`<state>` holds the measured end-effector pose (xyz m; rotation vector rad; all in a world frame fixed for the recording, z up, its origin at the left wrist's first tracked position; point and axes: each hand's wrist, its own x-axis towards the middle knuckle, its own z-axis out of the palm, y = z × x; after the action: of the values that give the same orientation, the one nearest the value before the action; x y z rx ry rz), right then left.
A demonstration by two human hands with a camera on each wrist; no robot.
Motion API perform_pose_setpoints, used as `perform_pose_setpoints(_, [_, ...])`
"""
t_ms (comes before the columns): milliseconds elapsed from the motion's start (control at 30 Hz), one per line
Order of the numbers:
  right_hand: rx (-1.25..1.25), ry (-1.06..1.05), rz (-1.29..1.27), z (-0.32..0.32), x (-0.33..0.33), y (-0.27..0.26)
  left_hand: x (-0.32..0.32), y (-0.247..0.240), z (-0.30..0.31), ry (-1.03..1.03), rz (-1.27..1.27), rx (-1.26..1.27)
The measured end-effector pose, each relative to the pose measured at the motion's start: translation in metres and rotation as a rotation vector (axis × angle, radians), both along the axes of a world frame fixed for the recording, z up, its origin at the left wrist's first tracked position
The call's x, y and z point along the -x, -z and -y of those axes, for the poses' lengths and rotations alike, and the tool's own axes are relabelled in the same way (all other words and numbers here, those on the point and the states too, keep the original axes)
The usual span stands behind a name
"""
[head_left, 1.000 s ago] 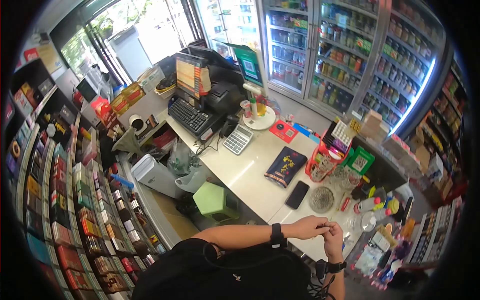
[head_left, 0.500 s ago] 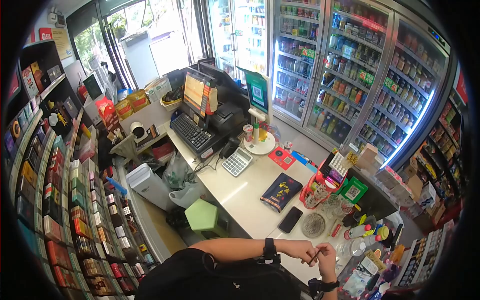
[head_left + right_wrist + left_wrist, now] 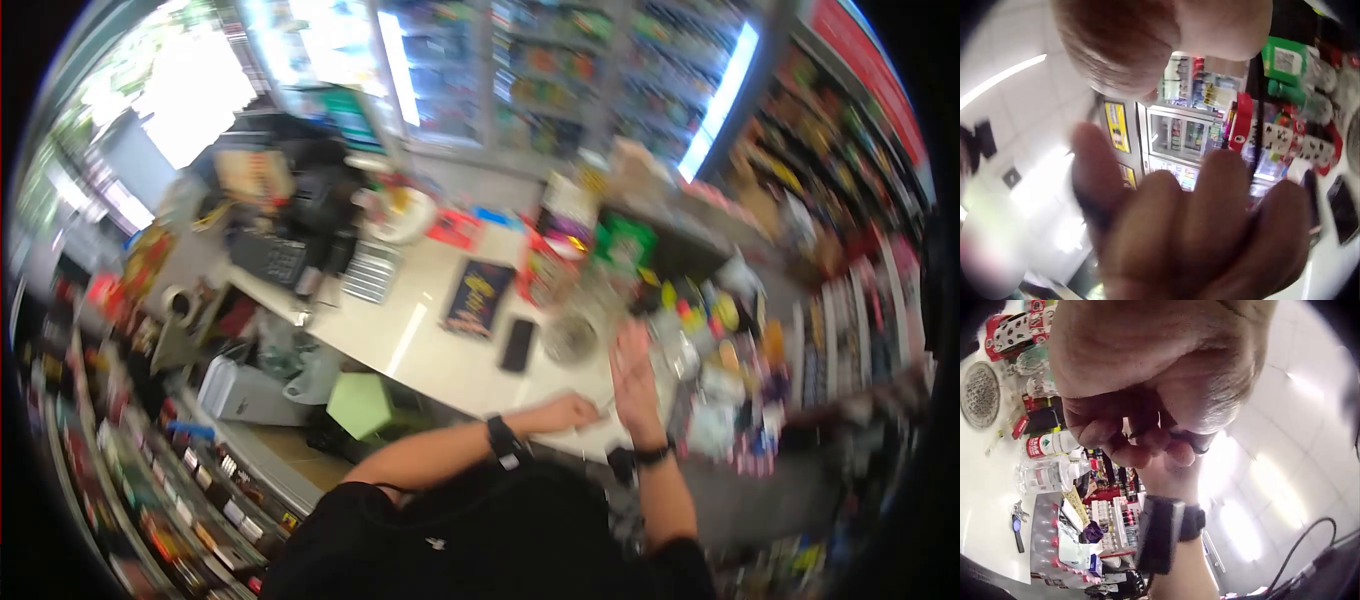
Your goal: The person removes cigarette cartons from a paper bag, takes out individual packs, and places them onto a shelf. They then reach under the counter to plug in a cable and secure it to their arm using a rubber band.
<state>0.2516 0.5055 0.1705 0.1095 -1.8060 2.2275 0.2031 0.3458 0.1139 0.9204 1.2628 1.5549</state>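
Note:
In the head view, my left hand (image 3: 565, 412) is over the near edge of the counter (image 3: 410, 345), its fingers curled. A thin dark stick (image 3: 1257, 125) stands out of those curled fingers in the right wrist view; its exact kind cannot be told. Beside it, my right hand (image 3: 634, 375) is raised, its fingers extended and blurred by motion. The left wrist view has my curled left hand (image 3: 1154, 369) large in front, overlapping much of the right one. A round glass ashtray (image 3: 570, 340) and a black phone (image 3: 517, 345) lie just beyond the hands.
A dark blue packet (image 3: 478, 298), a calculator (image 3: 371, 272) and a keyboard (image 3: 268, 258) lie along the counter. Plastic bottles (image 3: 1050, 444) and a bunch of keys (image 3: 1019, 515) are at the right end. A green stool (image 3: 362, 405) stands below the counter.
The head view has turned right, and the counter things shift left. My hands, together before, have come apart; the right one has risen with its fingers extended.

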Motion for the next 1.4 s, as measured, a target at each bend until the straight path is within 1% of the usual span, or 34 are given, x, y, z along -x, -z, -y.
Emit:
perform_pose_setpoints(33, [-0.369,0.165,-0.032,-0.007,0.006,0.013,-0.002,0.003,-0.002,0.013,-0.099,0.082])
perform_pose_setpoints(67, [-0.662,0.302,0.014,-0.006,0.005,-0.003,-0.005,-0.021,-0.001,0.057,-0.139,0.133])
perform_pose_setpoints(100, [-0.874,0.428,-0.046,-0.004,0.007,0.006,-0.012,-0.029,-0.002,0.012,-0.193,0.044])
perform_pose_setpoints(133, [-1.095,0.536,-0.123,-0.006,0.012,0.015,-0.02,-0.043,-0.005,-0.077,-0.241,0.093])
perform_pose_setpoints(167, [-1.107,0.568,-0.091,-0.005,0.011,0.008,-0.025,-0.051,-0.006,-0.146,-0.371,0.121])
perform_pose_setpoints(200, [-1.284,0.605,-0.006,-0.002,0.01,-0.003,-0.028,-0.058,-0.007,-0.226,-0.503,0.148])
perform_pose_setpoints(233, [-1.458,0.63,0.08,-0.001,0.013,-0.01,-0.028,-0.067,-0.008,-0.201,-0.498,0.141])
perform_pose_setpoints(267, [-1.459,0.644,0.1,-0.005,0.016,-0.006,-0.029,-0.075,-0.009,-0.232,-0.554,0.169])
perform_pose_setpoints(300, [-1.575,0.642,0.124,-0.009,0.019,0.003,-0.031,-0.083,-0.01,-0.265,-0.608,0.2])
perform_pose_setpoints(333, [-1.69,0.634,0.147,-0.01,0.022,0.012,-0.035,-0.089,-0.014,-0.249,-0.604,0.201])
perform_pose_setpoints(367, [-1.712,0.693,0.039,-0.007,0.029,0.018,-0.04,-0.095,-0.019,-0.238,-0.618,0.177])
perform_pose_setpoints(400, [-1.709,0.696,0.052,-0.003,0.032,0.022,-0.044,-0.098,-0.025,-0.228,-0.634,0.152])
perform_pose_setpoints(467, [-1.862,0.58,-0.008,0.003,0.039,0.03,-0.044,-0.1,-0.036,-0.217,-0.66,0.155])
perform_pose_setpoints(533, [-1.901,0.588,-0.023,0.004,0.043,0.042,-0.042,-0.098,-0.045,-0.24,-0.625,0.239])
perform_pose_setpoints(600, [-2.036,0.434,0.022,0.004,0.045,0.062,-0.044,-0.103,-0.046,-0.237,-0.656,0.216])
perform_pose_setpoints(633, [-2.034,0.433,0.024,0.002,0.045,0.061,-0.048,-0.103,-0.045,-0.162,-0.776,0.22])
perform_pose_setpoints(667, [-1.849,0.337,0.256,-0.003,0.046,0.06,-0.052,-0.103,-0.044,-0.086,-0.896,0.222])
perform_pose_setpoints(700, [-1.65,0.243,0.469,-0.01,0.049,0.057,-0.059,-0.094,-0.039,-0.049,-0.996,0.155])
perform_pose_setpoints(733, [-1.652,0.245,0.467,-0.018,0.053,0.051,-0.066,-0.089,-0.034,-0.039,-1.042,0.111])
perform_pose_setpoints(800, [-0.86,0.395,0.703,-0.032,0.057,0.037,-0.071,-0.077,-0.022,-0.069,-1.051,0.096])
perform_pose_setpoints(833, [-0.861,0.392,0.706,-0.04,0.057,0.031,-0.066,-0.072,-0.019,-0.07,-1.047,0.096])
perform_pose_setpoints(900, [-0.148,0.412,0.435,-0.054,0.056,0.018,-0.045,-0.063,-0.014,-0.202,-1.141,0.123])
perform_pose_setpoints(933, [-0.152,0.413,0.437,-0.054,0.054,0.01,-0.034,-0.057,-0.014,-0.258,-1.231,0.082])
perform_pose_setpoints(1000, [-0.08,0.432,0.371,-0.048,0.05,-0.002,-0.016,-0.065,-0.015,-0.293,-1.328,0.03])
perform_pose_setpoints(1033, [-0.082,0.428,0.372,-0.046,0.049,-0.002,-0.009,-0.067,-0.015,-0.296,-1.327,0.032])
perform_pose_setpoints(1100, [-0.206,0.389,0.357,-0.043,0.051,-0.004,0.004,-0.071,-0.015,-0.358,-1.308,-0.033])
perform_pose_setpoints(1133, [-0.206,0.386,0.352,-0.043,0.054,0.0,0.008,-0.071,-0.015,-0.361,-1.312,-0.032])
perform_pose_setpoints(1200, [-0.523,0.526,0.148,-0.046,0.057,0.013,0.012,-0.069,-0.017,-0.191,-1.308,-0.117])
perform_pose_setpoints(1233, [-0.524,0.529,0.145,-0.047,0.057,0.005,0.009,-0.063,-0.016,-0.078,-1.245,-0.085])
perform_pose_setpoints(1267, [-0.33,0.484,0.226,-0.049,0.056,-0.011,0.004,-0.055,-0.017,-0.077,-1.248,-0.09])
perform_pose_setpoints(1300, [-0.135,0.437,0.304,-0.052,0.055,-0.023,-0.003,-0.045,-0.02,-0.101,-1.135,-0.115])
perform_pose_setpoints(1333, [-0.136,0.444,0.302,-0.055,0.056,-0.029,-0.01,-0.034,-0.022,-0.122,-1.022,-0.139])
perform_pose_setpoints(1367, [0.064,0.452,0.237,-0.058,0.058,-0.034,-0.017,-0.023,-0.024,-0.044,-0.847,-0.079])
perform_pose_setpoints(1400, [0.262,0.455,0.171,-0.061,0.059,-0.04,-0.026,-0.011,-0.029,0.017,-0.807,-0.121])
